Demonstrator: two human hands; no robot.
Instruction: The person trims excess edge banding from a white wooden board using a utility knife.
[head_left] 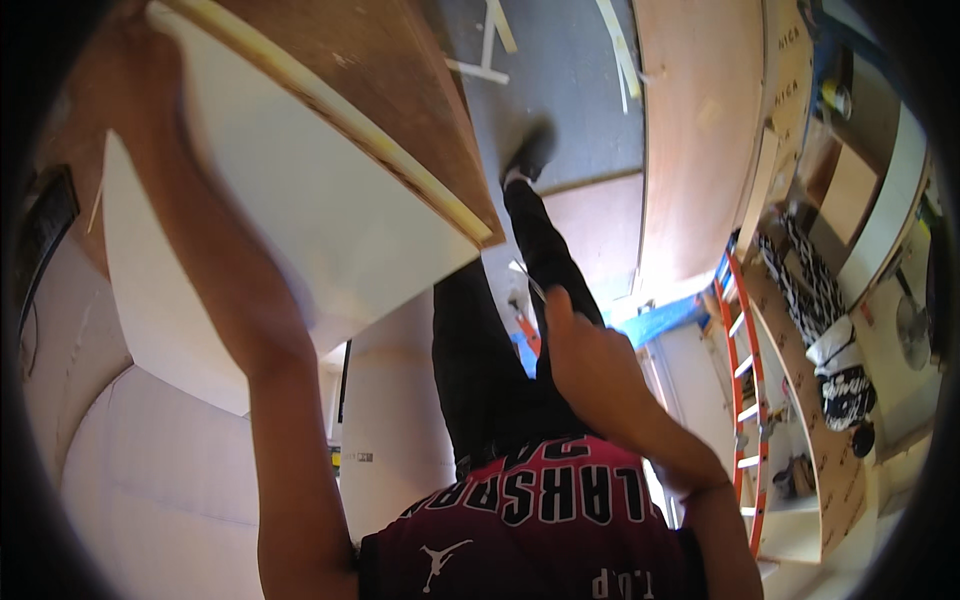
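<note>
A white board (310,200) with a pale yellow wooden strip (330,120) along its upper edge lies against a brown wooden panel (370,45) at the upper left. My left hand (135,70), somewhat shadowed and blurred, grips that board at its far left end, fingers closed. My right hand (585,365) is closed around a slender metal tool (530,280), its tip pointing up toward the board's lower right corner; the exact kind of tool is unclear. My legs and one shoe show beyond it.
A grey floor (560,100) carries scattered pale strips (615,45). Plywood panels (700,120) stand to the right. An orange ladder (740,370), wooden shelving (800,440) and black-and-white cloth (800,280) are at the far right. Blue sheeting (660,318) shows in the middle distance.
</note>
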